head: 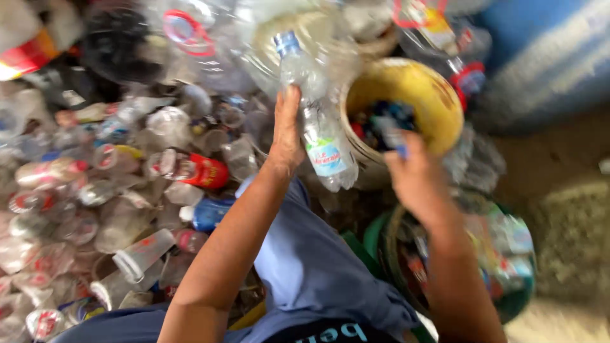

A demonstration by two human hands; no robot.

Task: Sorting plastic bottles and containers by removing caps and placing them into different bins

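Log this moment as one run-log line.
left hand: grips clear plastic bottle, blue cap up | right hand: over yellow bucket, blurred | bottle pile: left

The bottle [319, 121] is clear, glossy plastic with a smooth paper-like label. The bucket [438, 95] looks matt yellow plastic, scuffed and grimy.

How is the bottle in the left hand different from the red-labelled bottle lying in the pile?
The clear bottle in the left hand is lifted, near upright, with a blue cap and pale blue-green label. The red-labelled bottle lies on its side, untouched, among the pile. Both are clear plastic drink bottles.
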